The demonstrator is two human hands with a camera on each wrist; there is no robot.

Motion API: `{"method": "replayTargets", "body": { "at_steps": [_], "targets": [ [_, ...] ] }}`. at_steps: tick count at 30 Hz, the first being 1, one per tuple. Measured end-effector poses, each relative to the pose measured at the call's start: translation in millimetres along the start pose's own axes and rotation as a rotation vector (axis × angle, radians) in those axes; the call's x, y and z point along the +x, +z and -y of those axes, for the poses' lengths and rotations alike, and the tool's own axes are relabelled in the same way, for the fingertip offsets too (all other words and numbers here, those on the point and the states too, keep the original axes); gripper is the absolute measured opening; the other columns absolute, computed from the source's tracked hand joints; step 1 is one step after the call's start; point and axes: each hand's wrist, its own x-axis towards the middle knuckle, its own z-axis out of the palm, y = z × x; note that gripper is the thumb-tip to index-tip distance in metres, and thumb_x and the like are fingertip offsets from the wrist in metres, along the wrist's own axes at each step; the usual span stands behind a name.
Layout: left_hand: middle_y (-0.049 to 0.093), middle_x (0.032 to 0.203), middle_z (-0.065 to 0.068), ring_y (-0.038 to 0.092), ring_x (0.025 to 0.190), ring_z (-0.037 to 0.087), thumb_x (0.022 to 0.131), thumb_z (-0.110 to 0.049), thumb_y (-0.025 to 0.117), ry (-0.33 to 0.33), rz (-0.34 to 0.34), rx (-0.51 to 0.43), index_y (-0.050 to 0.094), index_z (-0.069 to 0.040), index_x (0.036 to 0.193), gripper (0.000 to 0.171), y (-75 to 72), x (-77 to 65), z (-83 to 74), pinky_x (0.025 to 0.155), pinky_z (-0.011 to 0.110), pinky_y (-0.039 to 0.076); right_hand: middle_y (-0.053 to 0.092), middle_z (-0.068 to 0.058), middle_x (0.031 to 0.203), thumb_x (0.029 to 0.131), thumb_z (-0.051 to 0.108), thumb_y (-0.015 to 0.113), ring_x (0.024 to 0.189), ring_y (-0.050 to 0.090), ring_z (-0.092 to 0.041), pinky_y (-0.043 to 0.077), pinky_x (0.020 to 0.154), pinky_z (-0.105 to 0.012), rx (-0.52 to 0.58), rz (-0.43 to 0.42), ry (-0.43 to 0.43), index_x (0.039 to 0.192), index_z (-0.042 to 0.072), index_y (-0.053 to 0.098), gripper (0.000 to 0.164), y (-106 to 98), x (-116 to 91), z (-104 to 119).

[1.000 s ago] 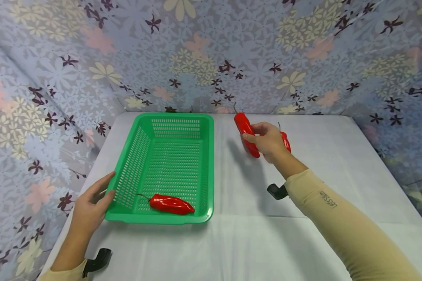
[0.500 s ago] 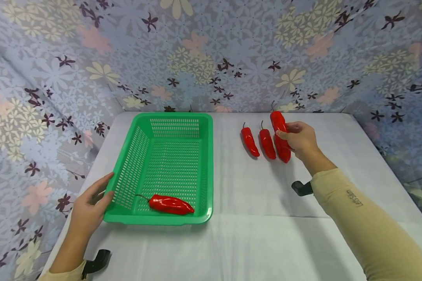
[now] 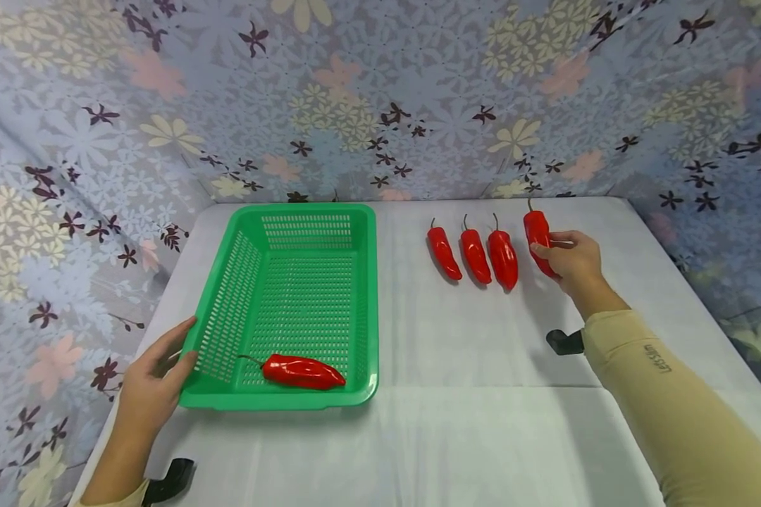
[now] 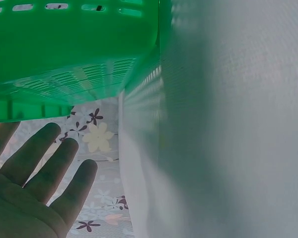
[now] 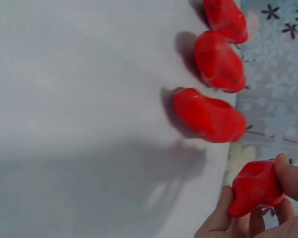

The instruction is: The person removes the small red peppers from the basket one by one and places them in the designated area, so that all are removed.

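In the head view my right hand [image 3: 578,265] pinches a red chili pepper [image 3: 536,234] near the far right of the table. The right wrist view shows the held pepper [image 5: 256,187] between thumb and fingers. To its left lie three more red peppers in a row: a left one [image 3: 444,254], a middle one [image 3: 476,257] and a right one [image 3: 504,259], stems pointing away. My left hand [image 3: 147,391] rests against the left rim of a green plastic basket [image 3: 366,303], its fingers [image 4: 72,186] extended. Another red pepper [image 3: 303,372] lies crosswise inside the basket, near its front wall.
A white cloth covers the table [image 3: 469,436]. Behind and at the sides hangs a floral fabric [image 3: 380,91], close to the table's back edge. Black wrist cameras stick out from both arms, including the right camera [image 3: 564,342].
My right hand has moved right with the pepper, first past the left ones, then off the right one, uncovering the whole row. My left hand has stayed at the basket rim.
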Motion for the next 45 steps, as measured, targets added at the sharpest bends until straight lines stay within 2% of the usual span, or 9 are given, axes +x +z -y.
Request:
{"method": "replayTargets", "body": {
  "at_steps": [7, 13, 17, 26, 31, 35, 40, 45],
  "targets": [
    [0.059, 0.139, 0.012, 0.048, 0.112, -0.013, 0.100, -0.013, 0.061, -0.016, -0.008, 0.029, 0.056, -0.022, 0.146, 0.047, -0.6, -1.0, -4.4, 0.092, 0.009, 0.040, 0.030, -0.015, 0.161, 0.097, 0.025, 0.069, 0.141, 0.033, -0.035, 0.046, 0.105, -0.045, -0.024, 0.007, 0.009, 0.156, 0.014, 0.036, 0.069, 5, 11, -14],
    [0.059, 0.139, 0.012, 0.048, 0.113, -0.014, 0.099, -0.011, 0.062, 0.004, -0.014, 0.035, 0.057, -0.021, 0.145, 0.047, -0.1, -1.3, -3.9, 0.090, 0.007, 0.040, 0.037, -0.015, 0.156, 0.096, 0.023, 0.070, 0.138, 0.037, -0.032, 0.045, 0.106, -0.043, -0.048, -0.037, 0.013, 0.152, 0.012, 0.042, 0.063, 13, 21, -24],
    [0.059, 0.140, 0.013, 0.049, 0.114, -0.013, 0.099, -0.010, 0.062, 0.020, -0.010, 0.023, 0.057, -0.020, 0.145, 0.048, 0.4, -1.1, -2.0, 0.090, 0.007, 0.040, 0.037, -0.016, 0.156, 0.097, 0.023, 0.069, 0.138, 0.037, -0.033, 0.044, 0.108, -0.043, -0.086, -0.042, 0.026, 0.152, 0.011, 0.042, 0.062, 15, 26, -28],
    [0.060, 0.138, 0.012, 0.048, 0.112, -0.014, 0.099, -0.011, 0.062, 0.005, -0.015, 0.037, 0.057, -0.022, 0.146, 0.048, 0.9, -1.4, -0.7, 0.089, 0.007, 0.040, 0.030, -0.021, 0.159, 0.098, 0.030, 0.067, 0.143, 0.032, -0.040, 0.043, 0.107, -0.050, -0.190, -0.030, 0.004, 0.156, 0.009, 0.037, 0.069, 16, 29, -34],
    [0.061, 0.137, 0.012, 0.048, 0.111, -0.015, 0.100, -0.013, 0.062, -0.010, -0.019, 0.047, 0.057, -0.022, 0.146, 0.047, 0.8, -1.7, -1.7, 0.089, 0.007, 0.040, 0.032, -0.020, 0.158, 0.096, 0.039, 0.068, 0.139, 0.037, -0.039, 0.045, 0.106, -0.049, -0.192, -0.017, 0.001, 0.157, 0.009, 0.036, 0.074, 14, 25, -34],
    [0.061, 0.137, 0.015, 0.049, 0.112, -0.013, 0.099, -0.011, 0.063, -0.002, -0.019, 0.028, 0.057, -0.019, 0.145, 0.047, 0.9, -1.2, -0.9, 0.090, 0.008, 0.040, 0.030, -0.020, 0.160, 0.094, 0.047, 0.067, 0.138, 0.038, -0.040, 0.045, 0.105, -0.050, -0.175, -0.010, -0.009, 0.159, 0.009, 0.029, 0.084, 10, 20, -32],
    [0.060, 0.137, 0.016, 0.049, 0.115, -0.011, 0.099, -0.011, 0.063, -0.005, -0.015, 0.019, 0.057, -0.018, 0.145, 0.047, 0.6, -0.5, -2.0, 0.091, 0.009, 0.040, 0.015, -0.015, 0.166, 0.088, 0.058, 0.070, 0.149, 0.019, -0.039, 0.037, 0.109, -0.056, -0.150, -0.072, -0.086, 0.164, 0.019, 0.013, 0.103, 2, 14, -29],
    [0.060, 0.138, 0.013, 0.050, 0.115, -0.009, 0.100, -0.014, 0.061, -0.030, -0.009, 0.041, 0.056, -0.022, 0.146, 0.047, 0.6, -1.4, -1.3, 0.091, 0.009, 0.039, -0.006, -0.005, 0.169, 0.078, 0.065, 0.074, 0.153, -0.004, -0.031, 0.022, 0.115, -0.060, -0.129, -0.104, -0.224, 0.161, 0.032, -0.009, 0.122, -3, 12, -22]
  ]
}}
